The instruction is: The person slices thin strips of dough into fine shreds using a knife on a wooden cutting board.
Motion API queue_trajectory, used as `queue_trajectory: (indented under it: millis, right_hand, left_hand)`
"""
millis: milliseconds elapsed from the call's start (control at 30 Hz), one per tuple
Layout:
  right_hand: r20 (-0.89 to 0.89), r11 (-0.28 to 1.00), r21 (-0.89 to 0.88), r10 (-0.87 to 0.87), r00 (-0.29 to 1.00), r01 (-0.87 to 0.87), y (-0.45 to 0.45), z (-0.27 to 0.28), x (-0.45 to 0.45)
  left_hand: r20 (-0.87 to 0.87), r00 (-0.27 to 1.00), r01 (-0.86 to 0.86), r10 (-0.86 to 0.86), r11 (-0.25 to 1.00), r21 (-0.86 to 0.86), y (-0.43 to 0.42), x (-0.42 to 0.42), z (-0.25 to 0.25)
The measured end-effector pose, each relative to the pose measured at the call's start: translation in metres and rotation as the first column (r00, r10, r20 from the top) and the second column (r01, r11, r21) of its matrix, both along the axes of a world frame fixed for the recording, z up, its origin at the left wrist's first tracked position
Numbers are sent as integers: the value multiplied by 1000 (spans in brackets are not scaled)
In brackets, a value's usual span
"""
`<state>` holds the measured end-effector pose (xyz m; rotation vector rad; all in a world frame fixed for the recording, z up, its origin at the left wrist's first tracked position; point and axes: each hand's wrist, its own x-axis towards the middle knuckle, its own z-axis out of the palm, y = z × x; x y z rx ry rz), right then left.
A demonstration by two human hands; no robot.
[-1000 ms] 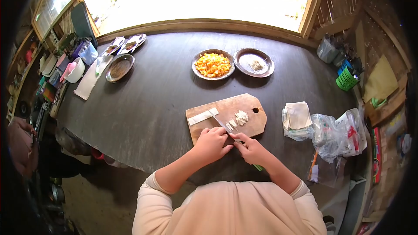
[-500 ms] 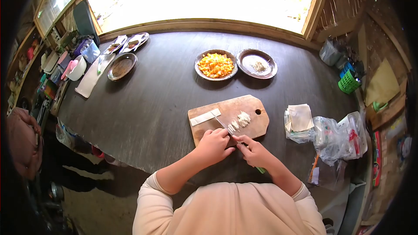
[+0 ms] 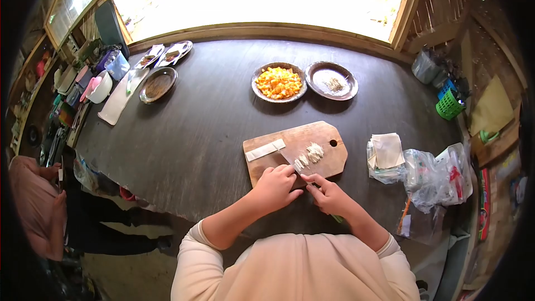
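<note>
A knife (image 3: 290, 159) with a green handle end is gripped in my right hand (image 3: 330, 196), its blade slanting up and left across the wooden cutting board (image 3: 329, 170). My left hand (image 3: 274, 188) rests at the board's near edge, fingers curled together against the blade; whatever lies under them is hidden. Beside the blade, on its right, is a small heap of thin pale shreds (image 3: 315, 153). A flat whitish strip (image 3: 266, 149) lies along the board's left part, just beyond my left hand.
Beyond the board stand a plate of orange diced pieces (image 3: 278, 82) and a plate with a few pale shreds (image 3: 331, 81). A stack of pale square sheets (image 3: 387, 150) and plastic bags (image 3: 434, 175) lie right. Left are a brown plate (image 3: 158, 85) and another person (image 3: 39, 206).
My hands and the knife keep nearly the same place on the board. The other person at the left has shifted further into view, hands now showing. The whole view has moved slightly.
</note>
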<state>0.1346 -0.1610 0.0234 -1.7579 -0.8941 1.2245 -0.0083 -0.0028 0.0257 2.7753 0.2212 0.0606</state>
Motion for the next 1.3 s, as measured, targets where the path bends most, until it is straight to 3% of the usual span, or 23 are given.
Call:
queue_trajectory:
  millis: [33, 100, 233, 300, 400, 433, 500, 533, 600, 633, 700, 800, 933, 1000, 1033, 1100, 1133, 1200, 1300]
  right_hand:
    - [-3, 1000, -3, 0, 1000, 0, 2, -14, 0]
    - [373, 907, 410, -74, 925, -92, 8, -45, -1]
    - [313, 940, 332, -31, 949, -79, 4, -31, 2]
    - [-40, 1000, -4, 12, 999, -12, 0, -3, 2]
    - [-68, 996, -86, -10, 998, 4, 1, 1, 1]
    - [-72, 996, -88, -11, 997, 4, 1, -1, 0]
    - [156, 996, 90, -1, 988, -13, 3, -12, -3]
    - [151, 996, 87, -5, 989, -8, 5, -22, -4]
    - [297, 951, 303, -41, 954, -54, 10, -32, -5]
    - [297, 951, 306, -48, 954, -47, 8, -27, -4]
    - [88, 998, 58, 0, 996, -5, 3, -8, -2]
    - [-30, 1000, -20, -1, 1000, 0, -1, 3, 0]
    - [23, 1000, -1, 13, 1000, -13, 3, -17, 0]
    - [393, 883, 457, -96, 914, -104, 13, -43, -4]
    - [394, 883, 457, -97, 914, -103, 12, -38, -5]
    - [182, 989, 144, 0, 983, -27, 7, -16, -3]
    - [184, 989, 146, -1, 983, -26, 5, -9, -3]
    - [-4, 1000, 6, 12, 1000, -12, 1, 0, 0]
    - [-27, 1000, -10, 16, 999, -16, 0, 3, 1]
  left_hand:
    - [13, 1000, 0, 0, 1000, 3, 0, 0, 0]
    - [24, 1000, 5, -5, 1000, 2, -1, 1, -2]
    - [11, 1000, 6, -6, 1000, 1, -1, 2, 1]
    - [6, 1000, -1, 1, 1000, 1, 0, 1, 3]
    - [-8, 1000, 7, -7, 1000, -14, 1, 1, 2]
    - [15, 1000, 6, -6, 1000, -20, 1, 1, 1]
    - [32, 999, 8, -7, 999, -31, 0, 1, -1]
    - [40, 999, 6, -5, 999, -36, 0, 2, -1]
    - [44, 999, 14, -12, 999, -36, 0, 2, 0]
    - [37, 999, 13, -11, 999, -42, 0, 2, 2]
    - [34, 999, 9, -7, 999, -44, 1, 3, 3]
    - [7, 1000, 10, -10, 999, -48, 2, 2, 2]
    - [50, 999, 8, -7, 1000, -29, 1, 2, -2]
    - [53, 999, 5, -4, 1000, -21, 0, 2, -2]
    - [47, 999, 5, -4, 1000, -24, 0, 1, -1]
    - [47, 999, 8, -7, 1000, -21, 1, 2, 0]
    - [39, 999, 14, -13, 1000, -19, 2, 2, -2]
    - [32, 999, 15, -14, 1000, -16, 2, 2, -1]
    - [10, 1000, 13, -12, 1000, -29, 1, 1, 3]
